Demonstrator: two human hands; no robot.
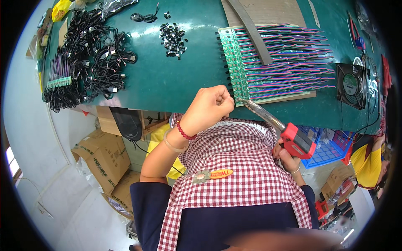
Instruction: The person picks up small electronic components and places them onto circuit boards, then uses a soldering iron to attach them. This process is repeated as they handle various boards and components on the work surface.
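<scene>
Clock directions from centre of my head view. Left hand [214, 102] sits just off centre at 12, fingers curled together, beside the near left corner of the green circuit boards [232, 58]; can't tell if anything is pinched inside. Right hand [289, 161] at 4, clamped on the red-and-black handle of the soldering iron [272, 120], partly hidden behind it. Hands well apart. Iron points toward 10, tip right by the boards' near corner, close to the left fingers; can't tell if it touches. Boards stand side by side in a row at 1, multicoloured wires [289, 63] running off them toward 3. Grey flat bar [252, 33] lies across the wires, brown sheet [268, 12] under the row. All of it on the green table [146, 81]. Small black parts [171, 39] heaped between 11 and 12, black coiled cable [143, 17] at 11. Big tangle of black cables [104, 69] at 10. Black fan [351, 85] between 2 and 3, pliers [356, 38] at 2. Off the table: blue crate [326, 148] between 3 and 4, cardboard box [104, 159] past 8, co-worker's yellow sleeve [365, 167] between 3 and 4.
</scene>
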